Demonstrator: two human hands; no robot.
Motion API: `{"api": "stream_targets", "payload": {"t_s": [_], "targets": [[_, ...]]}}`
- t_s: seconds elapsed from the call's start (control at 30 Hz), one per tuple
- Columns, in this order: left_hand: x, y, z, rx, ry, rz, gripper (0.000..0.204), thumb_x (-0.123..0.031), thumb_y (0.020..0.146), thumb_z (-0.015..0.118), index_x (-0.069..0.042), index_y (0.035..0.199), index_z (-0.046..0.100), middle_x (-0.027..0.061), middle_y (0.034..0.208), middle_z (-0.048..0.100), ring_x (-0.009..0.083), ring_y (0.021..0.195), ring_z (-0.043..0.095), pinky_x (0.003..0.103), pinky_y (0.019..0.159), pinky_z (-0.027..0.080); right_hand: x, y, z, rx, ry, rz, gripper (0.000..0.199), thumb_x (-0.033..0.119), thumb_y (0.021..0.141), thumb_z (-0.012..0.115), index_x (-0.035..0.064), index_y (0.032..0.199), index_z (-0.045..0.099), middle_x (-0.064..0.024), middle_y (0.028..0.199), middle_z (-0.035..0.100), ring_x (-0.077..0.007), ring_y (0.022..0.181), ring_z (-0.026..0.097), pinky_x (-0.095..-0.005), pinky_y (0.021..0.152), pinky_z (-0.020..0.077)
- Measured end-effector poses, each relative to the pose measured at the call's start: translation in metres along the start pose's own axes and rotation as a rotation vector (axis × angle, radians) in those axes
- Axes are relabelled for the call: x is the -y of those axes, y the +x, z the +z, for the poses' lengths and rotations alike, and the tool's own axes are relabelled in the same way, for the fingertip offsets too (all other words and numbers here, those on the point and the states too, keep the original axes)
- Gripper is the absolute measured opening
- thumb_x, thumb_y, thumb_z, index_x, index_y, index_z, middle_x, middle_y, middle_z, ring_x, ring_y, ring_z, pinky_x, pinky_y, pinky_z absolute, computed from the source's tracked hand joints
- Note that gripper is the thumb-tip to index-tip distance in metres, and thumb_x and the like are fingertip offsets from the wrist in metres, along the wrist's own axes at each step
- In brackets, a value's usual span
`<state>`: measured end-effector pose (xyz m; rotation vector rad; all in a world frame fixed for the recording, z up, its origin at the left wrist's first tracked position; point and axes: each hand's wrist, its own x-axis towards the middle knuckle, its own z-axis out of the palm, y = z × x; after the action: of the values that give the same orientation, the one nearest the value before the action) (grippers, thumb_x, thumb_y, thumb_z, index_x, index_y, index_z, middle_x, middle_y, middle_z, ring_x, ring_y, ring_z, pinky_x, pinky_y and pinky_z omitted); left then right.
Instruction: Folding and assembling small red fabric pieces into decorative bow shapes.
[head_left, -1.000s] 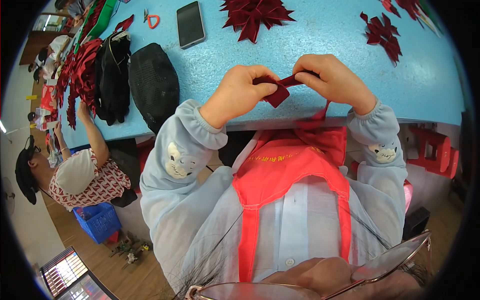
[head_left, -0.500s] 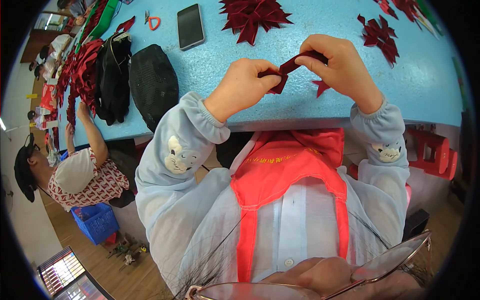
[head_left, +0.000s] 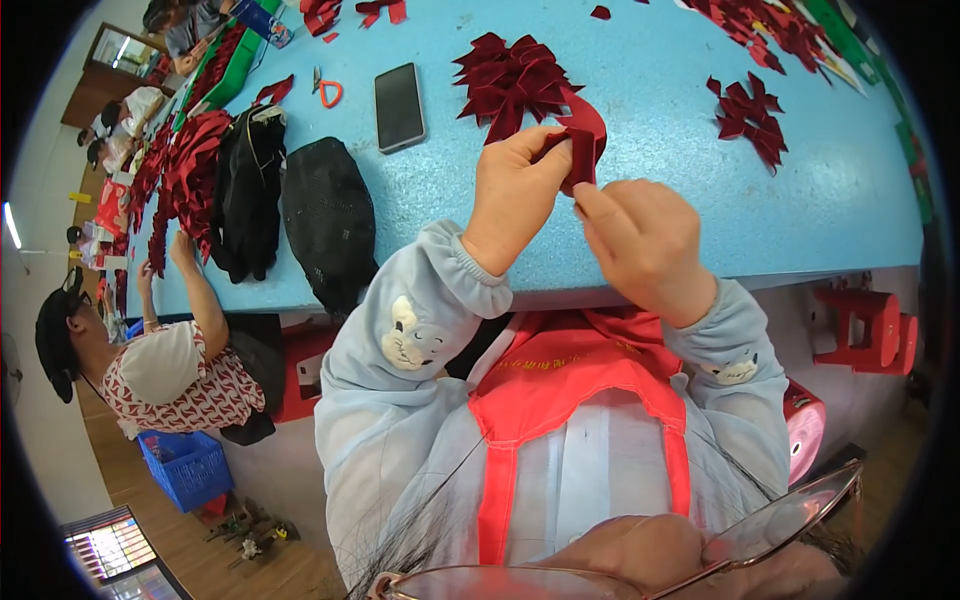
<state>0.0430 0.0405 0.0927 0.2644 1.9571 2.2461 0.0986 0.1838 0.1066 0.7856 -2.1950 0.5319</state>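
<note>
Near the front of the blue table, my left hand pinches a dark red velvet ribbon between thumb and fingers. A loop of it curves up behind the folded part. My right hand is closed, with its thumb and index finger at the lower edge of the same ribbon; its other fingers curl inward. Just beyond my hands lies a heap of dark red velvet bows. A smaller cluster of bows rests farther right.
To the left are a phone, orange-handled scissors, a black mesh bag, a black pouch and piled red ribbon. A co-worker sits at the left. Red scraps lie far right; a red stool stands beside the table.
The ribbon, earlier stretched between both hands, is now folded and looped in my left hand. My right hand has come lower, beside it. The view has shifted, showing more of the table's far side.
</note>
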Motion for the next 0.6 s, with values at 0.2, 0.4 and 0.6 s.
{"api": "stream_targets", "payload": {"t_s": [0.2, 0.4, 0.6], "targets": [[-0.022, 0.002, 0.006, 0.096, -0.323, -0.222, 0.018, -0.011, 0.087, 0.055, 0.002, 0.098, 0.062, 0.007, 0.081, 0.064, 0.0116, 0.068, 0.059, 0.025, 0.063, 0.05, -0.009, -0.014, 0.005, 0.018, -0.117, -0.037, 0.03, 0.003, 0.068, 0.067, 0.0037, 0.097, 0.063, -0.0048, 0.073, 0.055, -0.0193, 0.057, 0.054, -0.0305, 0.049, 0.0413], [-0.013, -0.004, 0.013, 0.044, -0.265, -0.074, 0.016, -0.008, 0.09, 0.049, 0.0, 0.1, 0.058, 0.0052, 0.081, 0.061, 0.0111, 0.066, 0.056, 0.024, 0.06, 0.047, -0.007, -0.009, -0.005, 0.04, -0.008, -0.003, 0.031, 0.005, 0.068, 0.067, 0.0043, 0.099, 0.064, -0.0056, 0.081, 0.056, -0.0201, 0.067, 0.055, -0.0333, 0.062, 0.0445], [-0.026, -0.008, 0.002, 0.252, 0.005, -0.081, 0.016, -0.005, 0.091, 0.045, -0.001, 0.101, 0.057, 0.0029, 0.08, 0.059, 0.0094, 0.067, 0.055, 0.023, 0.06, 0.046, -0.037, 0.009, -0.015, -0.169, 0.238, 0.042, 0.035, 0.0, 0.068, 0.064, 0.0052, 0.102, 0.062, -0.0063, 0.087, 0.055, -0.0193, 0.077, 0.055, -0.0364, 0.082, 0.0441]]}}
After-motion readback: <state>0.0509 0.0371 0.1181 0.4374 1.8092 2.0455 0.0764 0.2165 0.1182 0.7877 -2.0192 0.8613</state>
